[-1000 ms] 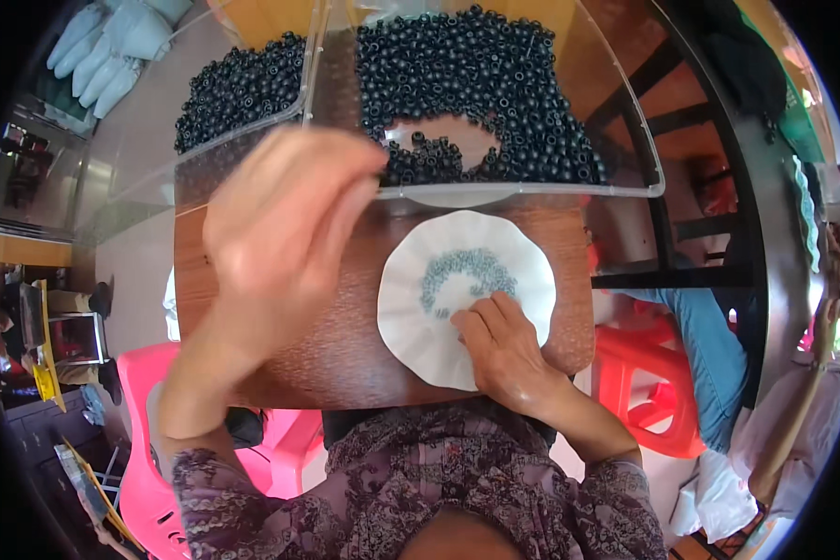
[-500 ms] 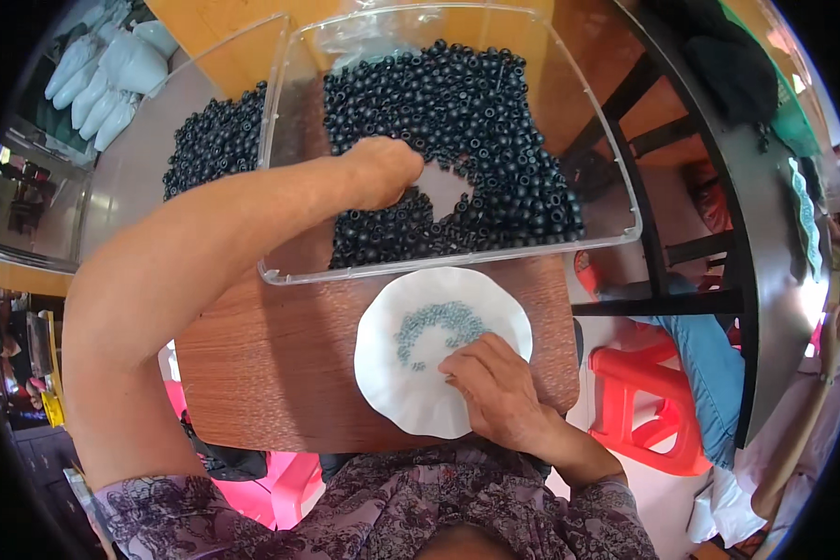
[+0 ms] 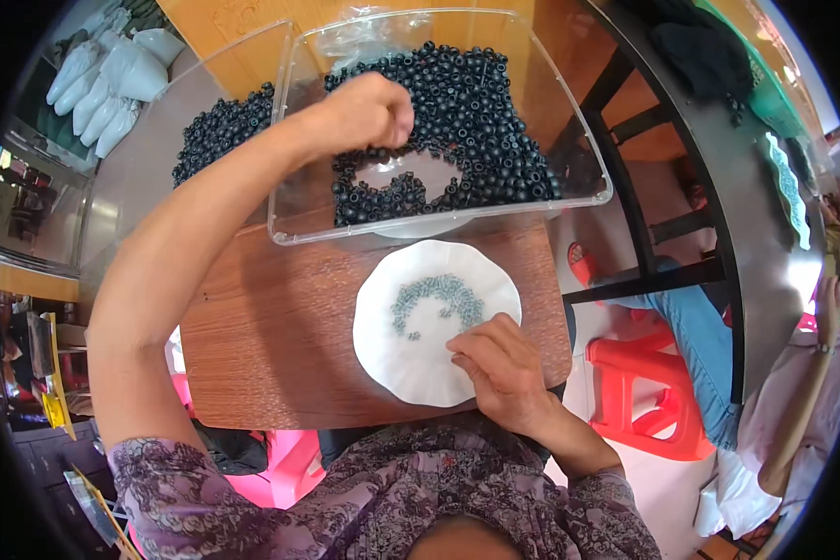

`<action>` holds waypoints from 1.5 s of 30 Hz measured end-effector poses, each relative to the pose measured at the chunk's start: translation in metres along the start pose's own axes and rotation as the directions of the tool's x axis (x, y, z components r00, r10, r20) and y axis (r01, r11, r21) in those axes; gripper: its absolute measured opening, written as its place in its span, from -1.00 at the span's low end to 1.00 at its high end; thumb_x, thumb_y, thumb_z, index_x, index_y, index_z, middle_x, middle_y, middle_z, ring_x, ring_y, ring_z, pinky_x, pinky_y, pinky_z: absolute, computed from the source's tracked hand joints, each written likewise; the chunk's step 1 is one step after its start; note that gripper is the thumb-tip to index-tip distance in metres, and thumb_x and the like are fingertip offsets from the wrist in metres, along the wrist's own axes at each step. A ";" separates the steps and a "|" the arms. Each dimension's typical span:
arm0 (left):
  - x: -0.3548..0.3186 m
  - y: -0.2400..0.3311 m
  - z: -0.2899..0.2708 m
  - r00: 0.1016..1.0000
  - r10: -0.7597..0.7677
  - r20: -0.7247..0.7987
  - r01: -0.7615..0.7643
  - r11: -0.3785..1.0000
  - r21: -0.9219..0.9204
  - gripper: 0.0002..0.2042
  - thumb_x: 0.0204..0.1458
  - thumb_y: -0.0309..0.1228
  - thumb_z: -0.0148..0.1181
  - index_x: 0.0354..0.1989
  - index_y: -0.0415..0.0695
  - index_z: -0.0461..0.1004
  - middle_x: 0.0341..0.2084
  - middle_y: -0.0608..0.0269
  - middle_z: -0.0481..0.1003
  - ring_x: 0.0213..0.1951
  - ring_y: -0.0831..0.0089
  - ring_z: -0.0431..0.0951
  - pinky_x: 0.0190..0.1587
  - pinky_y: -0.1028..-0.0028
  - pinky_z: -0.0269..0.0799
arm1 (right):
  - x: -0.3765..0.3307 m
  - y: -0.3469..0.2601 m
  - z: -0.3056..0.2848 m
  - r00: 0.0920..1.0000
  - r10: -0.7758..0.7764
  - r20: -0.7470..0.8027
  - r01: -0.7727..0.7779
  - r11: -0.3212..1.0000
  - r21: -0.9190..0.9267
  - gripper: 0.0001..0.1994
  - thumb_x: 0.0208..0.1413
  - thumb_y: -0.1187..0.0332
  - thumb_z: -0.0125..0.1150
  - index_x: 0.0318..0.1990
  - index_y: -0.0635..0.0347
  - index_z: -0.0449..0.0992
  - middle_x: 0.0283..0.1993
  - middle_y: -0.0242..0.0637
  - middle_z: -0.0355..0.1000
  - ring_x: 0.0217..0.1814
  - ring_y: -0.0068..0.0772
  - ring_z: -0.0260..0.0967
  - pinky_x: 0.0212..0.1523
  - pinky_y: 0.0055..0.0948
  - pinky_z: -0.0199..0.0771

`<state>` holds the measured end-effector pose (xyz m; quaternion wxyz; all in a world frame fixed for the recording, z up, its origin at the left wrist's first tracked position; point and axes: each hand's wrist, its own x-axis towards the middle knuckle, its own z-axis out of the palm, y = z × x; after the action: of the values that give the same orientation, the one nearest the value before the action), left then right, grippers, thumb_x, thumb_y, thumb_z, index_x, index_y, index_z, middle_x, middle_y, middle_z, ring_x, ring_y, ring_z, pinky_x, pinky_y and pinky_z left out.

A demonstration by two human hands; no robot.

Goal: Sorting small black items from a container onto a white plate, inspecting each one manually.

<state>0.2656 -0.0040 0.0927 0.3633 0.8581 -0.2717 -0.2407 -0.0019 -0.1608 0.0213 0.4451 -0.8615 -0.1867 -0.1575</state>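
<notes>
My left hand [image 3: 371, 110] is over a clear plastic bin [image 3: 275, 224] of small black round pieces with holes [image 3: 476, 107], like beads. Its fingers are curled closed and point down; whatever they hold is hidden. Near me, on the brown tabletop, sits a white scalloped plate [image 3: 392, 369]. Tiny clear bluish pieces [image 3: 443, 291] lie on it in a curved band. Over the plate's right side, my right hand [image 3: 509, 369] has thumb and fingers pinched together. Anything between those fingertips is too small to make out.
The brown wooden table [image 3: 261, 336] carries the plate and the bin's near side. Another clear container with black pieces [image 3: 224, 131] stands left of the bin. To the right are a dark table [image 3: 709, 187] and a red stool [image 3: 639, 392]. White bags [image 3: 126, 70] sit far left.
My left hand has lifted from the black pieces and moved away from me, slightly left. More bare bin bottom shows. My right hand has drawn slightly away from the bluish pieces. The view has shifted.
</notes>
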 end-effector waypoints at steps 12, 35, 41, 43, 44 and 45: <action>-0.151 0.054 0.062 0.965 0.091 -0.246 -0.261 0.441 -0.859 -0.65 0.00 -0.29 0.17 -0.21 -0.33 0.33 -0.49 0.22 0.38 -0.52 0.49 0.34 -0.39 0.49 0.28 | -0.007 -0.028 -0.007 0.992 0.026 -0.120 -0.021 0.999 0.037 -0.82 -0.22 0.64 0.21 -0.37 0.29 0.48 -0.45 -0.23 0.41 -0.38 -0.26 0.34 -0.39 -0.42 0.30; -0.187 0.019 0.197 0.938 0.015 -0.345 -0.319 0.423 -0.848 -0.77 0.18 -0.37 -0.08 -0.21 -0.28 0.45 -0.46 0.37 0.39 -0.43 0.65 0.31 -0.32 0.65 0.28 | -0.016 -0.041 0.002 0.967 0.205 -0.148 -0.138 0.919 0.369 -0.84 -0.10 0.63 0.22 -0.30 0.38 0.46 -0.32 -0.33 0.40 -0.32 -0.61 0.28 -0.29 -0.65 0.26; -0.188 0.021 0.198 0.912 -0.022 -0.409 -0.333 0.541 -0.772 -0.83 0.15 -0.44 -0.03 -0.22 -0.28 0.43 -0.49 0.41 0.39 -0.44 0.69 0.31 -0.36 0.68 0.27 | -0.012 -0.042 0.003 0.955 0.283 -0.086 -0.228 0.889 0.397 -0.82 -0.11 0.62 0.24 -0.30 0.37 0.44 -0.35 -0.37 0.40 -0.33 -0.66 0.29 -0.30 -0.68 0.28; -0.185 0.018 0.202 0.911 -0.068 -0.408 -0.326 0.488 -0.810 -0.87 0.13 -0.48 -0.01 -0.25 -0.28 0.40 -0.51 0.39 0.38 -0.45 0.69 0.32 -0.37 0.69 0.27 | -0.009 -0.040 0.004 0.921 0.388 -0.033 -0.336 0.833 0.440 -0.83 -0.13 0.63 0.25 -0.34 0.36 0.43 -0.40 -0.38 0.40 -0.39 -0.67 0.31 -0.35 -0.71 0.30; -0.187 0.018 0.202 0.906 -0.058 -0.419 -0.341 0.489 -0.803 -0.87 0.13 -0.48 -0.01 -0.25 -0.28 0.40 -0.51 0.39 0.38 -0.45 0.69 0.32 -0.37 0.69 0.27 | -0.007 -0.042 0.002 0.926 0.375 -0.039 -0.322 0.841 0.436 -0.83 -0.13 0.63 0.25 -0.34 0.36 0.43 -0.40 -0.38 0.40 -0.39 -0.67 0.31 -0.35 -0.71 0.30; -0.189 0.018 0.202 0.925 -0.058 -0.376 -0.309 0.462 -0.831 -0.89 0.12 -0.49 0.00 -0.26 -0.28 0.39 -0.52 0.38 0.38 -0.45 0.69 0.32 -0.37 0.68 0.27 | -0.006 -0.045 -0.001 0.898 0.439 0.021 -0.400 0.796 0.454 -0.83 -0.14 0.64 0.25 -0.35 0.36 0.42 -0.42 -0.37 0.40 -0.42 -0.67 0.32 -0.38 -0.70 0.32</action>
<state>-0.0021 0.0072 0.0216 0.8106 0.5538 -0.1031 -0.1601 -0.0281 -0.1388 0.0509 0.6624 -0.7478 -0.0030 -0.0442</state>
